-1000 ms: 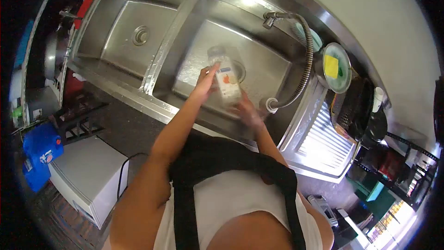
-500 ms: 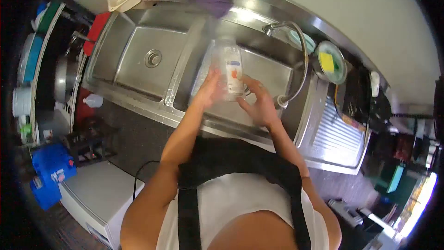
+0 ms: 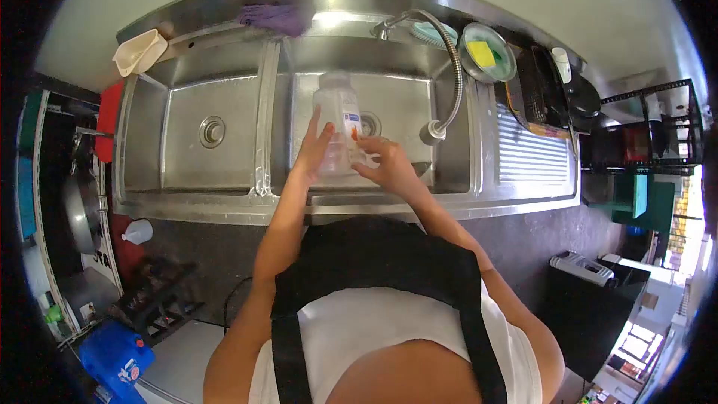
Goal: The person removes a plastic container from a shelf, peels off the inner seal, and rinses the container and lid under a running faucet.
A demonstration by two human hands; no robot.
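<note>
Left hand (image 3: 314,151): fingers straight, pressed flat along the bottle's (image 3: 336,114) 9 o'clock side. Right hand (image 3: 385,170): fingers curled round its base at 5 o'clock. Bottle is clear smooth plastic, cylindrical, white label with blue and orange marks, cap toward 12, held over the brushed-steel right basin (image 3: 407,108). Half a second back the right hand stood open beside it; now it grips.

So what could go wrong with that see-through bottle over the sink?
The clear plastic bottle with a white label might slip: the left hand only presses it with straight fingers, while the right hand grips its lower end. It would likely drop into the stainless steel sink basin below. It could also bump the curved metal tap hose close beside it.
</note>
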